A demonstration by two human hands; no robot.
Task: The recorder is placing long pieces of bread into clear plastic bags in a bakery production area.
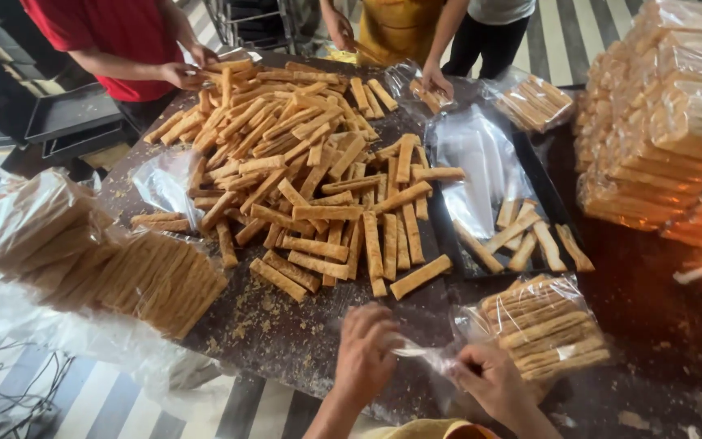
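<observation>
Left hand (365,352) and right hand (493,378) both pinch the twisted neck of a clear bag (548,329) of biscuit sticks, at 5 o'clock from the loose pile (302,171) on the table (286,333).

The bag (542,329) is clear plastic, packed with golden-brown baked sticks laid side by side in stacked rows. It lies on its side near the dark table's front edge, right of the loose pile. Its open neck (420,354) is gathered and stretched leftward into a thin twisted strip.
</observation>
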